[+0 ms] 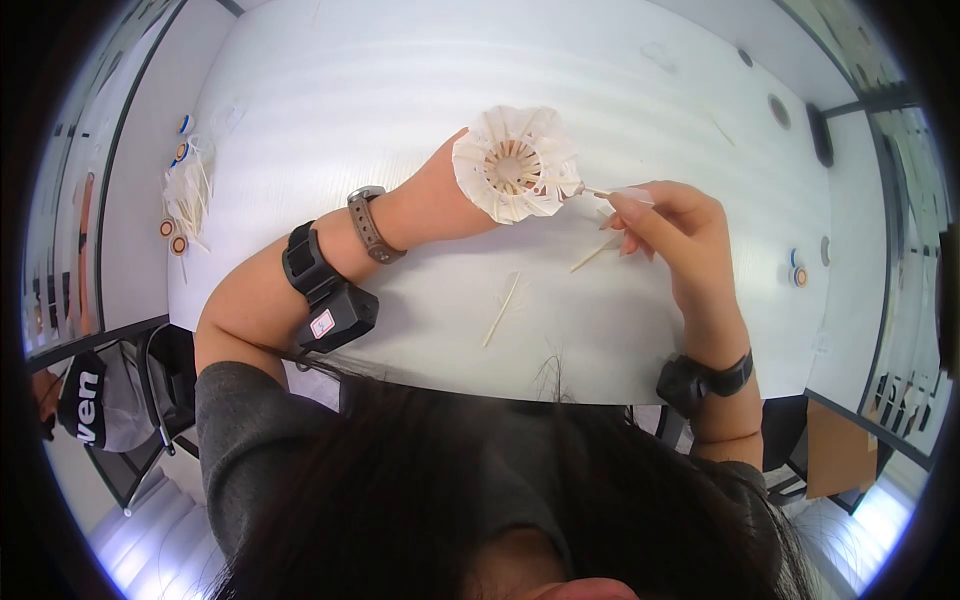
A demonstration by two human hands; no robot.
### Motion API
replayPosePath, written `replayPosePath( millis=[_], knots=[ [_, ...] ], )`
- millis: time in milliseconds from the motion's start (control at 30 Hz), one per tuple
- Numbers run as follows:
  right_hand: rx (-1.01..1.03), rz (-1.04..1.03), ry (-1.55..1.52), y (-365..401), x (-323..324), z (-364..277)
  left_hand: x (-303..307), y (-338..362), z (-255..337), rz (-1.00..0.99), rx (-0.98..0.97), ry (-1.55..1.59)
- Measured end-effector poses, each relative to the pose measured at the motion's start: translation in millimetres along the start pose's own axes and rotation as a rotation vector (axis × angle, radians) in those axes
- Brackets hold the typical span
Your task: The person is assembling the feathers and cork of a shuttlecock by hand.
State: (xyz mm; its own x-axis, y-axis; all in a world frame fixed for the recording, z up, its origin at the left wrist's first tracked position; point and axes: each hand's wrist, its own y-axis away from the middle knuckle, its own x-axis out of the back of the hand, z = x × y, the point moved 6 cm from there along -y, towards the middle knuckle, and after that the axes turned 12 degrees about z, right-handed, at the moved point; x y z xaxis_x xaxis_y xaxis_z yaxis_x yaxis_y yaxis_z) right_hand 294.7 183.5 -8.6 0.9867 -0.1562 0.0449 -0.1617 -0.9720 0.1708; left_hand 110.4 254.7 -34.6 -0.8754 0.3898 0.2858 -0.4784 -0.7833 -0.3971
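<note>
A round white fluted piece point(515, 165), shaped like a feather shuttlecock, is held up over the table with its wide end facing me. Thin pale ribs run inward to a small round centre. My left hand point(468, 203) is closed on it from behind, most of its fingers hidden by the piece. Close to its right edge, my right hand point(655, 220) pinches a thin pale stick point(597, 190) between thumb and fingers, the tip reaching the white rim. Another thin stick point(592, 255) angles down to the left below those fingers. On the table nearer me lies a loose stem point(502, 310) with faint white edging.
At the left of the white table point(400, 60), a bundle of white pieces with thin stems point(188, 195) lies beside several small round rolls point(179, 246). Another small roll point(798, 276) sits on the right. Upright panels point(135, 150) border both sides.
</note>
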Motion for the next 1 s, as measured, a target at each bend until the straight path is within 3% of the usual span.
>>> replayPosePath(
  millis=[433,1000],
  knots=[
    [0.08,0.047,0.022,2.2,1.8,-2.3,-5.7,-0.3,7.5,-0.106,0.14,0.087],
    [0.228,0.086,0.022,1.9,4.6,-6.5,-6.5,0.3,8.4,-0.167,0.061,0.02]
  ],
)
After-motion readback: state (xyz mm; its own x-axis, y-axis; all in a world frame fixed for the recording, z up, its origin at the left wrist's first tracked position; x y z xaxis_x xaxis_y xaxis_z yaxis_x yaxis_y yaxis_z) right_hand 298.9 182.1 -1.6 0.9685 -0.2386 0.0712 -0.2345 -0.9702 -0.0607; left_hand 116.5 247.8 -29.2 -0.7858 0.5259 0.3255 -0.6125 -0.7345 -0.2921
